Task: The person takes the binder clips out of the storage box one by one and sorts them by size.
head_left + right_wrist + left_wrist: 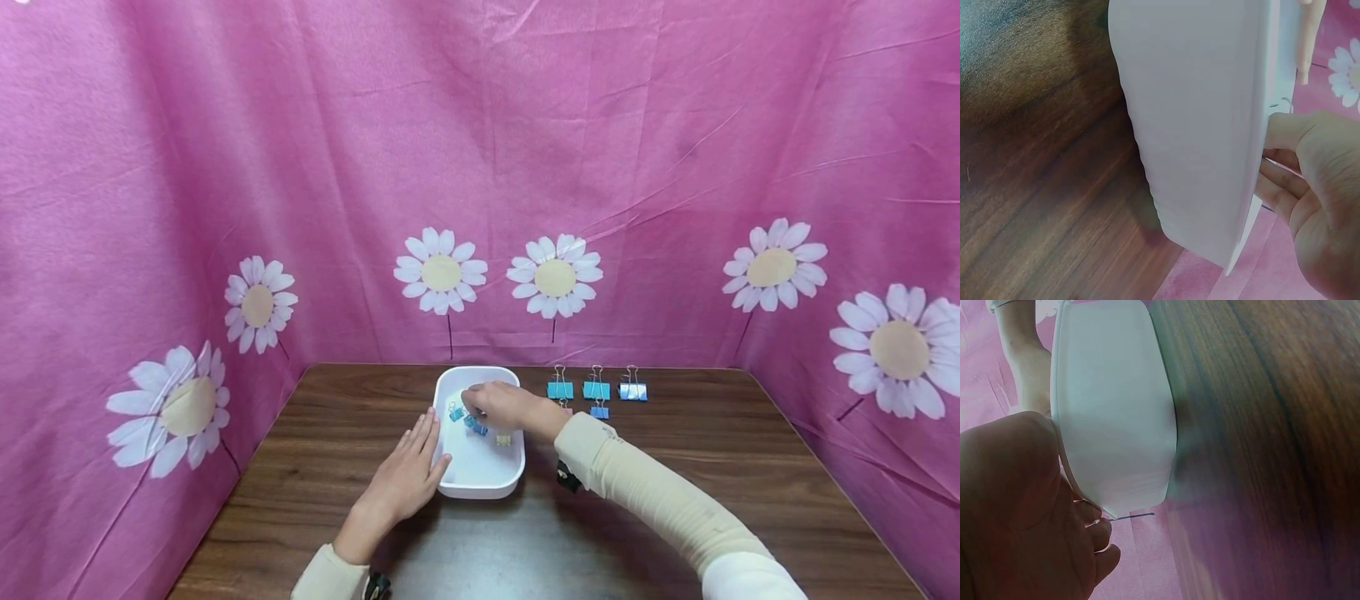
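A white plastic tray [480, 492] stands on the table with several small binder clips in it. Among them are a teal binder clip [456, 414], blue binder clips [476, 427] and a yellow binder clip [503, 440]. My left hand [405, 475] rests against the tray's left rim, its fingers extended. Over the far part of the tray, my right hand [512, 406] reaches down with bent fingers. In the right wrist view the tray's wall [1191, 125] hides those fingertips, so whether they pinch a clip is unclear. A wire handle [1282, 102] shows beside the thumb.
Right of the tray, two large teal binder clips [559, 390] and a large blue binder clip [632, 392] form a row. Nearer lie a small blue binder clip [599, 412] and a pink one, mostly hidden by my right wrist. Pink flowered cloth [480, 167] encloses the table.
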{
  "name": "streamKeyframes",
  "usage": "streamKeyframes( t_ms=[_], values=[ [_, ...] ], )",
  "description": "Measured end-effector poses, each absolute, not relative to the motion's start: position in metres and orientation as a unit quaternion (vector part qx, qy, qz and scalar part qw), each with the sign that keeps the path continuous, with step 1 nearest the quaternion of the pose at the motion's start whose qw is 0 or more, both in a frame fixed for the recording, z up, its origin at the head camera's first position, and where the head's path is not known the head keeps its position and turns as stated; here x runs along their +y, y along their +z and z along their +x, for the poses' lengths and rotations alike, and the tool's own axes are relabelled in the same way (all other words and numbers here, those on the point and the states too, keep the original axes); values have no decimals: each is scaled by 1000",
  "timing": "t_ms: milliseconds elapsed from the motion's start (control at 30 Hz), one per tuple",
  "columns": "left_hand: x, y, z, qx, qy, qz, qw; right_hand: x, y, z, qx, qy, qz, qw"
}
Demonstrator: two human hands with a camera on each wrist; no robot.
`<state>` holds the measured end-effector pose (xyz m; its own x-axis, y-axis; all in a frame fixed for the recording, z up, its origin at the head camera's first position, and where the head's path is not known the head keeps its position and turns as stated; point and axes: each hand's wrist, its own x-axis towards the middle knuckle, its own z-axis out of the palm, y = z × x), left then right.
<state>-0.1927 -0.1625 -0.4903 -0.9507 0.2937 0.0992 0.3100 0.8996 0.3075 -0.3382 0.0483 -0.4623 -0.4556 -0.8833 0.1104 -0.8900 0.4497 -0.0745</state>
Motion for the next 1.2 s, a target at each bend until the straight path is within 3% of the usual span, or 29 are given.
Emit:
streamKeyframes(
  t_ms=[633, 1200],
  values=[
    [-163, -492, -194, -976, -157, -152, 23, 65, -457, -340, -838, 122, 530, 44],
    [-161, -494, -192, -979, -141, -145, 21, 102, -440, -336, -855, 193, 478, 63]
  ],
)
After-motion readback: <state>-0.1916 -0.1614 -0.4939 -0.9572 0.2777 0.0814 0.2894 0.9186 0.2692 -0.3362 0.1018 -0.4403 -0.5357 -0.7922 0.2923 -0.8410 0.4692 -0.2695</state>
